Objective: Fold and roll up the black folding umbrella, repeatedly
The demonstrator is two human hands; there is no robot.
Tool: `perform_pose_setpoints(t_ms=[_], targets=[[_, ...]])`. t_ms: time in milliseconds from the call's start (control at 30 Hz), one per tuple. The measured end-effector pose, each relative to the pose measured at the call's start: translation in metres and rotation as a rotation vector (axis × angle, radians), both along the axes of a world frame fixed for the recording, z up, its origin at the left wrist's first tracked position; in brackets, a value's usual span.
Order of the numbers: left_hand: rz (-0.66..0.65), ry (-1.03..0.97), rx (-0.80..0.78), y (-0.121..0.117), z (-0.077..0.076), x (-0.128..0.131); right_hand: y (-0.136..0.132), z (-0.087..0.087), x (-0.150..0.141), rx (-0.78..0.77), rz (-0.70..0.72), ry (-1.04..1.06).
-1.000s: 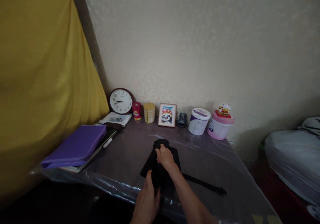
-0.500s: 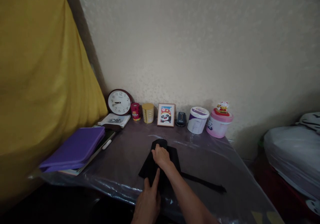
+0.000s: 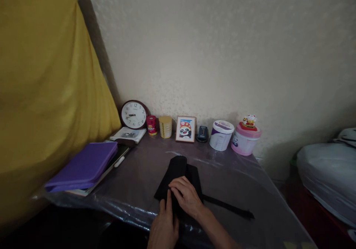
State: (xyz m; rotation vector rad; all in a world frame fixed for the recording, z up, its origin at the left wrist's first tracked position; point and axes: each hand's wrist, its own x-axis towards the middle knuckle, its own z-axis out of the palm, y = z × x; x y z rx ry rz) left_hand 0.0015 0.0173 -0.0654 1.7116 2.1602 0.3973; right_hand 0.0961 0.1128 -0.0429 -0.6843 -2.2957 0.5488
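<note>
A folded piece of black cloth (image 3: 178, 167) lies on the table near its front edge, with a long narrow black strap (image 3: 228, 206) trailing to the right. My left hand (image 3: 164, 226) rests at the cloth's near end, index and middle fingers stretched forward against it. Over the middle of the cloth, my right hand (image 3: 187, 197) has its fingers bent and drawn together, the tips close to the left fingertips. It seems to pinch the fabric, though the fingertips partly hide the contact.
A plastic sheet covers the table (image 3: 236, 178). Along the wall stand a clock (image 3: 134, 114), red tin (image 3: 152, 125), yellow-lidded canister (image 3: 166, 127), panda picture frame (image 3: 185, 129), dark blue device (image 3: 202, 134), white tub (image 3: 221, 136) and pink tub (image 3: 245, 139). A purple folder (image 3: 83, 167) lies left.
My right hand has drawn back from the cloth's far end toward me, down to the left fingertips. My left hand has shifted slightly left. The far part of the cloth is now uncovered.
</note>
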Motion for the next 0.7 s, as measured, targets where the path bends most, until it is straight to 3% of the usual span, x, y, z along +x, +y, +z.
perform_pose_setpoints(t_ms=[167,367,567,700], targets=[[0.028,0.011,-0.042,0.000,-0.002,0.002,0.015,-0.024,0.010,0.048,-0.032,-0.046],[0.041,-0.008,-0.056,0.002,-0.006,0.001,0.074,-0.031,-0.005,0.068,-0.084,-0.141],[0.049,-0.024,0.005,0.000,-0.010,0.000,0.131,-0.034,-0.007,-0.163,-0.302,-0.116],[0.059,-0.040,0.053,-0.001,-0.008,0.000,0.147,-0.033,0.016,-0.253,-0.430,-0.032]])
